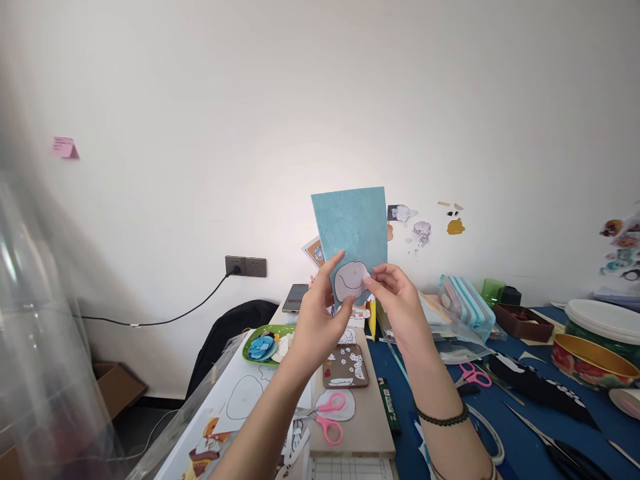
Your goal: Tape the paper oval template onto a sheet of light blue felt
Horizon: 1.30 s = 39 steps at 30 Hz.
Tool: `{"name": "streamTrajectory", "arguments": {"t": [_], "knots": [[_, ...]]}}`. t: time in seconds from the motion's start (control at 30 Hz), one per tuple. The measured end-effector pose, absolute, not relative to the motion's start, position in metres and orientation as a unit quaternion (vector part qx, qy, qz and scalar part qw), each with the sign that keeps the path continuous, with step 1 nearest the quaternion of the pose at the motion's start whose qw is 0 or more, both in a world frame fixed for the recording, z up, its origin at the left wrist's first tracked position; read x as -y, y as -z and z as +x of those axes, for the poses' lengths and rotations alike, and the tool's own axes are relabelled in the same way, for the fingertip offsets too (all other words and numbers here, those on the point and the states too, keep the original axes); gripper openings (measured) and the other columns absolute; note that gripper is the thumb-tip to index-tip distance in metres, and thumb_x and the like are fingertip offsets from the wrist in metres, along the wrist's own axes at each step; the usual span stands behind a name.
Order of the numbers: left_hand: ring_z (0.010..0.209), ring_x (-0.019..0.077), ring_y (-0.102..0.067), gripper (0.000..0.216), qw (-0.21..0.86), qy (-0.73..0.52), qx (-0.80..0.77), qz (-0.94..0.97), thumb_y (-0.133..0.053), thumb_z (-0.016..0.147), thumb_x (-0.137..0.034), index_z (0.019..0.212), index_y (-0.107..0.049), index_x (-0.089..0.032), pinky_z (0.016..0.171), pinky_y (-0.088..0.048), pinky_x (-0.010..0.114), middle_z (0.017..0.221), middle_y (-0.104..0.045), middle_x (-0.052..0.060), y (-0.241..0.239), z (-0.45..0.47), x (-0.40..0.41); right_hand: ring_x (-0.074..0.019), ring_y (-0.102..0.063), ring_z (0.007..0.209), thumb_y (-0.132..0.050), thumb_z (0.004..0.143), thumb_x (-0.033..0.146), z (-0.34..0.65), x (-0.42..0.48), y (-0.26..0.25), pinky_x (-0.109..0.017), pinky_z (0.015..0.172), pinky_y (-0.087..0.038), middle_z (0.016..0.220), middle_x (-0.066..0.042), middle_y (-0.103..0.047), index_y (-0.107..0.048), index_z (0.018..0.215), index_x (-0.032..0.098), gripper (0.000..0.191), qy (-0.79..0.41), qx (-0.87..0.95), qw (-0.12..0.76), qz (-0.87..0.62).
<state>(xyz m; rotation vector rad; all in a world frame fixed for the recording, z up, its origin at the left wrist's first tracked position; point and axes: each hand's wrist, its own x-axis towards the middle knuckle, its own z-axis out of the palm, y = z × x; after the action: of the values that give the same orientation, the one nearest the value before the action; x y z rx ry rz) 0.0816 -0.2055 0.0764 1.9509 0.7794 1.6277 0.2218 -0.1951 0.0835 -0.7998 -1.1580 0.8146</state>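
Just below the frame's centre, the right hand point(400, 299) pinches a pale cutout point(350, 277) in a narrow grip, the left hand point(318, 316), spread wider, clasps the blue card point(353, 223) behind, seemingly mid-placement, calling next for light, even pressure

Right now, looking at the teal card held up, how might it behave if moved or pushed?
The teal card looks fairly stiff, standing flat with the hands only around its lower part. It is probably light, being a single flat sheet. A push on its unsupported top edge might bend or tilt it.
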Motion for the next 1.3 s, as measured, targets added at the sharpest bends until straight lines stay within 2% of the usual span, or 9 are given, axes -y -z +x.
{"name": "streamTrajectory", "arguments": {"t": [0.23,0.43,0.7,0.83,0.93,1.03,1.13,1.2,1.3], "knots": [[0.094,0.0222,-0.058,0.053,0.325,-0.600,-0.265,0.681,-0.055,0.087,-0.023,0.137,-0.039,-0.034,0.085,-0.047,0.038,0.106,-0.059,0.005,-0.079,0.076,0.206,-0.0146,-0.054,0.073,-0.070,0.071,0.039,0.227,0.197,-0.085,-0.025,0.063,-0.043,0.078,-0.001,-0.060,-0.061,0.079,0.020,0.023,-0.348,0.561,0.649,-0.378],[0.079,0.0157,-0.056,0.047,0.445,-0.581,-0.215,0.647,-0.050,0.091,-0.030,0.137,-0.038,-0.033,0.074,-0.048,0.030,0.092,-0.059,0.002,-0.085,0.068,0.203,-0.0149,-0.054,0.071,-0.070,0.071,0.037,0.231,0.196,-0.085,-0.027,0.066,-0.044,0.076,-0.001,-0.062,-0.061,0.079,0.019,0.021,-0.300,0.575,0.653,-0.390],[0.086,0.0158,-0.058,0.047,0.417,-0.638,-0.252,0.596,-0.051,0.091,-0.031,0.136,-0.039,-0.034,0.074,-0.049,0.027,0.097,-0.062,0.003,-0.087,0.071,0.206,-0.0141,-0.048,0.060,-0.068,0.073,0.040,0.230,0.202,-0.086,-0.028,0.060,-0.039,0.069,0.001,-0.056,-0.053,0.074,0.021,0.024,-0.038,0.605,0.611,-0.509],[0.095,0.0173,-0.062,0.068,0.428,-0.705,-0.210,0.526,-0.053,0.089,-0.028,0.145,-0.016,-0.040,0.075,-0.051,0.028,0.111,-0.064,0.004,-0.091,0.073,0.208,-0.0124,-0.044,0.051,-0.054,0.080,0.059,0.232,0.204,-0.087,-0.026,0.052,-0.034,0.055,0.002,-0.049,-0.047,0.058,0.020,0.045,-0.186,0.625,0.554,-0.517],[0.102,0.0169,-0.062,0.081,0.441,-0.720,-0.189,0.501,-0.055,0.088,-0.027,0.146,0.000,-0.041,0.080,-0.051,0.028,0.115,-0.063,0.003,-0.091,0.078,0.211,-0.0126,-0.050,0.051,-0.056,0.077,0.063,0.227,0.202,-0.086,-0.025,0.049,-0.036,0.062,-0.001,-0.058,-0.056,0.067,0.019,0.045,-0.341,0.631,0.545,-0.435],[0.098,0.0174,-0.062,0.066,0.452,-0.708,-0.203,0.503,-0.059,0.086,-0.029,0.142,-0.025,-0.033,0.080,-0.049,0.028,0.102,-0.067,0.002,-0.089,0.084,0.213,-0.0150,-0.057,0.060,-0.070,0.070,0.054,0.217,0.201,-0.084,-0.026,0.056,-0.043,0.068,-0.002,-0.064,-0.063,0.079,0.018,0.038,-0.406,0.587,0.612,-0.340],[0.083,0.0154,-0.063,0.025,0.464,-0.699,-0.229,0.494,-0.063,0.083,-0.033,0.105,-0.060,-0.022,0.075,-0.048,0.025,0.082,-0.066,0.000,-0.086,0.086,0.213,-0.0154,-0.058,0.062,-0.076,0.066,0.045,0.213,0.201,-0.084,-0.027,0.060,-0.044,0.065,-0.001,-0.065,-0.065,0.074,0.018,0.031,-0.416,0.534,0.663,-0.321],[0.073,0.0132,-0.060,0.018,0.470,-0.702,-0.229,0.483,-0.065,0.081,-0.035,0.079,-0.062,-0.017,0.069,-0.047,0.023,0.069,-0.062,-0.001,-0.086,0.084,0.212,-0.0147,-0.057,0.059,-0.077,0.066,0.044,0.215,0.202,-0.085,-0.027,0.058,-0.042,0.060,-0.001,-0.064,-0.065,0.068,0.017,0.030,-0.411,0.536,0.656,-0.338],[0.059,0.0103,-0.054,0.024,0.471,-0.703,-0.232,0.480,-0.066,0.080,-0.036,0.069,-0.060,-0.016,0.060,-0.045,0.021,0.056,-0.053,-0.004,-0.088,0.079,0.209,-0.0142,-0.055,0.059,-0.075,0.068,0.044,0.220,0.204,-0.088,-0.027,0.059,-0.041,0.058,-0.001,-0.064,-0.066,0.064,0.016,0.030,-0.393,0.551,0.649,-0.348]]}}
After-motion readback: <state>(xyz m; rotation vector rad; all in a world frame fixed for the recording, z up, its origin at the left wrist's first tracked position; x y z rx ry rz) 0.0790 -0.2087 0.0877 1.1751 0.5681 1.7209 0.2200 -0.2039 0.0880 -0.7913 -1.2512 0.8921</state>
